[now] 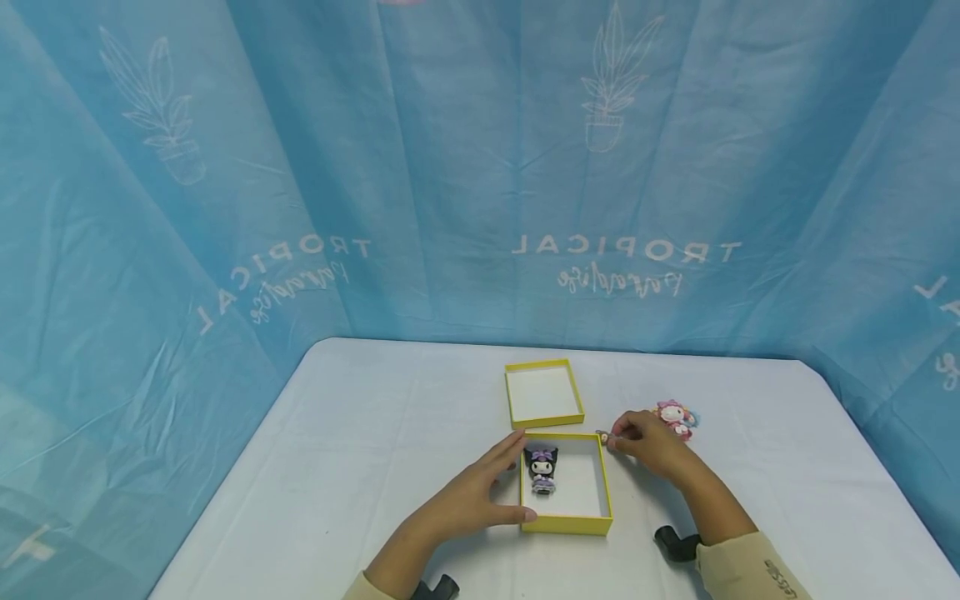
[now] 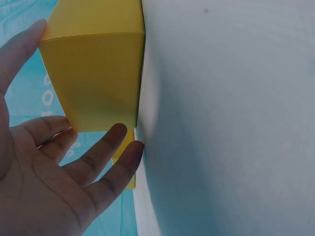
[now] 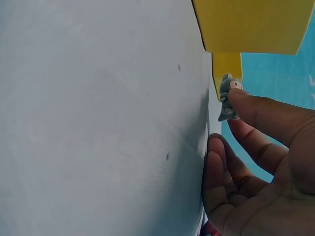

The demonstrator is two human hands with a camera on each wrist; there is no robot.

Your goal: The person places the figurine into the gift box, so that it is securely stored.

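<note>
1. The right hand (image 1: 654, 444) pinches a small grey figurine with a pale face (image 3: 226, 101) between thumb and fingertip; its other fingers curl in beside the cloth.
2. That figurine is just outside the far right corner of an open square box with yellow walls and a white inside (image 1: 566, 525), above the table.
3. The left hand (image 1: 476, 493) is spread and not clenched, the thumb touching the box's near left corner and the fingertips reaching its far left corner.
4. Inside the box, along its left side, lies a black, purple and white character figurine (image 1: 542, 472), face up, its head toward the far wall.
5. Just beyond the box sits a second square yellow tray, shallower and white inside (image 1: 546, 421).
6. Just past the right hand, partly covered by it, lies a pink, red and white figurine with a blue part (image 1: 674, 416).
7. A black device (image 1: 675, 545) shows at the right wrist, another at the left; both sleeves are beige, the right one (image 1: 750, 571) with dark lettering.
8. Everything rests over a white cloth-covered table (image 1: 360, 467), surrounded by blue curtains (image 1: 465, 167) printed with white potted plants and mirrored "TROPICAL Paradise" lettering.
</note>
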